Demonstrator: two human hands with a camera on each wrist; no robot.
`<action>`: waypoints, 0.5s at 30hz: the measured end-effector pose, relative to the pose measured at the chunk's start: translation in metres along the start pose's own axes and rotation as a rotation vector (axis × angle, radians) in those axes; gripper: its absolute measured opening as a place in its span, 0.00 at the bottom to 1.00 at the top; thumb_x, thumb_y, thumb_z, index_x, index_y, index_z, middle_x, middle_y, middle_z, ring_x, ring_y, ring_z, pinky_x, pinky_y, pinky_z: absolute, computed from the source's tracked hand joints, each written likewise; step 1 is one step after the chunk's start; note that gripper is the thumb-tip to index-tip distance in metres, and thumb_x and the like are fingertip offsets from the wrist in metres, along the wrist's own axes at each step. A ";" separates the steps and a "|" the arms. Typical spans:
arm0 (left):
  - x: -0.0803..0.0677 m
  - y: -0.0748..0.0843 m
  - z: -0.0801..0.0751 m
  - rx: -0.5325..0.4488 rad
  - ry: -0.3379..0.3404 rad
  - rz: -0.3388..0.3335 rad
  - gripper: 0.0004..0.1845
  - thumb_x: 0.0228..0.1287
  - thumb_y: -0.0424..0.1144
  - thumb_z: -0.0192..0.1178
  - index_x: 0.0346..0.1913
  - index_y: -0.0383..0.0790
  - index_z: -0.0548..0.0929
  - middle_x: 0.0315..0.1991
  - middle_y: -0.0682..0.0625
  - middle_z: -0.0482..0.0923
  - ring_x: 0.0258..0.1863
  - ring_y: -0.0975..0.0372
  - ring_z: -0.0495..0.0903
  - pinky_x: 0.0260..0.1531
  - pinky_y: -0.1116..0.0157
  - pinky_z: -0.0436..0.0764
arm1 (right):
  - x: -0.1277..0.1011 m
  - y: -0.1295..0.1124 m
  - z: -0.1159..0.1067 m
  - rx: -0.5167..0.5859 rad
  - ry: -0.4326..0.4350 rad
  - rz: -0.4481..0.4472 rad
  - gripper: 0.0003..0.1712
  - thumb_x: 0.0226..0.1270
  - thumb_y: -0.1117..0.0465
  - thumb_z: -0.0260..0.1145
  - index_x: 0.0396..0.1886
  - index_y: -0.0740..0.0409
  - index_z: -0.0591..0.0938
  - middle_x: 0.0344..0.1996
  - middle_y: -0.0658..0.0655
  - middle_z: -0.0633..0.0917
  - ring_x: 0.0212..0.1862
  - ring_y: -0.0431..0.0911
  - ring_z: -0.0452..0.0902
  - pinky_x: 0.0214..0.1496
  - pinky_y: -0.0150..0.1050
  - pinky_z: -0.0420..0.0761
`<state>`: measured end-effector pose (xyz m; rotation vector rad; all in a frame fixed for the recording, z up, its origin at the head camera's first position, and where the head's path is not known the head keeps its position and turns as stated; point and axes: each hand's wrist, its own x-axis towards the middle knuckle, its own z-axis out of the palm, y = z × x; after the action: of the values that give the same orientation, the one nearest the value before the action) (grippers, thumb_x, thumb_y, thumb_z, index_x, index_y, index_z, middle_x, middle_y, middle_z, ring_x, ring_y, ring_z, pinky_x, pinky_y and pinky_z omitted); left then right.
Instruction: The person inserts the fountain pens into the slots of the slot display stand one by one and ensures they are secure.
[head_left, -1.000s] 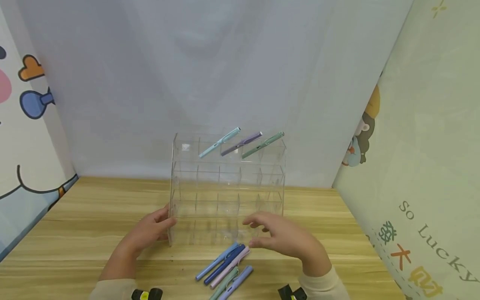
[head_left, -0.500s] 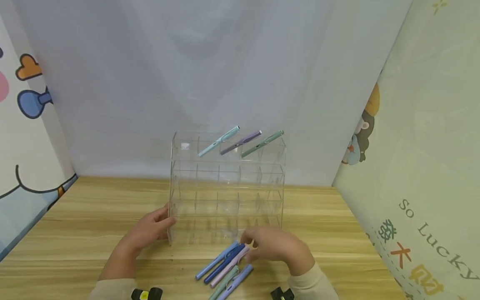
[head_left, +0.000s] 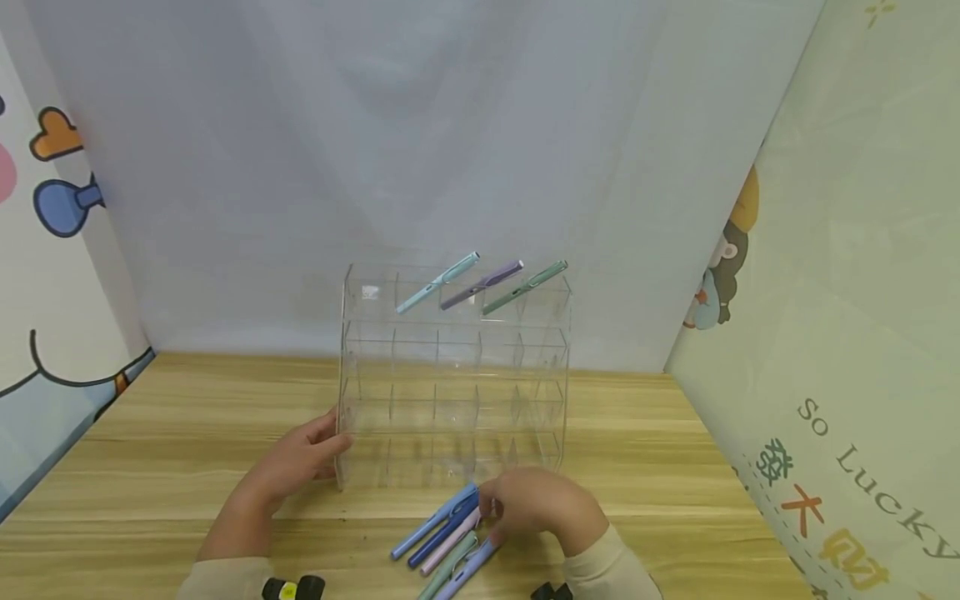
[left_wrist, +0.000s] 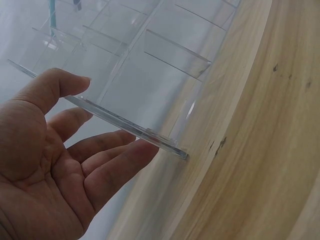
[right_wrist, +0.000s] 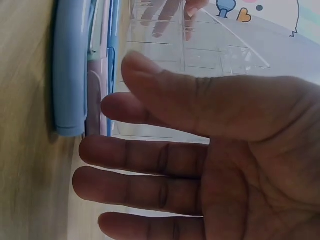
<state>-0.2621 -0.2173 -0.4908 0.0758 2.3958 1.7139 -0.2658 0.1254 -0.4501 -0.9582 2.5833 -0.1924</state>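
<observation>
Her left hand (head_left: 300,462) rests, fingers straight, against the clear rack's (head_left: 453,375) left wall, while the right hand (head_left: 536,508), fingers loosely spread, touches the pens (head_left: 446,533) lying on the table (head_left: 150,450).

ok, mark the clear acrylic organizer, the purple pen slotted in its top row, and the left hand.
clear acrylic organizer (head_left: 390,367), head view, front grid.
purple pen (head_left: 483,285), head view, mid-barrel.
left hand (head_left: 296,462), head view, back of hand.

The rack (head_left: 450,375) under my left hand (head_left: 300,462) is clear, glossy plastic with smooth, polished edges. The pens (head_left: 450,533) by my right hand (head_left: 540,508) look like smooth matt plastic in pastel tones. The table (head_left: 187,433) is pale wood with visible grain and a soft sheen.
</observation>
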 end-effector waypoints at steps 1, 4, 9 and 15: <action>0.000 0.000 0.000 0.001 0.000 0.000 0.43 0.70 0.57 0.56 0.79 0.47 0.49 0.76 0.35 0.53 0.71 0.40 0.61 0.56 0.52 0.81 | 0.001 0.000 0.001 -0.005 -0.001 0.001 0.11 0.52 0.52 0.77 0.32 0.42 0.82 0.30 0.40 0.80 0.33 0.35 0.73 0.37 0.33 0.76; 0.000 0.000 0.000 0.005 0.002 0.003 0.43 0.70 0.57 0.56 0.79 0.47 0.49 0.76 0.35 0.53 0.71 0.40 0.60 0.56 0.52 0.81 | 0.003 0.000 0.004 -0.016 -0.009 0.010 0.12 0.52 0.52 0.77 0.33 0.43 0.82 0.29 0.40 0.79 0.32 0.36 0.73 0.35 0.33 0.75; -0.001 -0.001 0.000 0.001 0.003 0.011 0.43 0.70 0.57 0.56 0.79 0.46 0.49 0.75 0.35 0.54 0.71 0.39 0.61 0.56 0.52 0.81 | 0.007 -0.002 0.009 -0.035 -0.021 0.044 0.14 0.49 0.55 0.78 0.32 0.45 0.80 0.27 0.40 0.77 0.30 0.36 0.71 0.33 0.32 0.74; 0.000 -0.001 0.000 0.005 0.002 0.006 0.43 0.70 0.58 0.56 0.79 0.47 0.49 0.75 0.35 0.54 0.70 0.40 0.62 0.56 0.52 0.81 | 0.010 -0.004 0.013 -0.034 -0.027 0.075 0.15 0.47 0.57 0.79 0.28 0.45 0.78 0.24 0.41 0.75 0.27 0.38 0.70 0.30 0.32 0.72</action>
<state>-0.2617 -0.2179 -0.4915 0.0814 2.4036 1.7118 -0.2652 0.1157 -0.4643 -0.8679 2.5996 -0.1151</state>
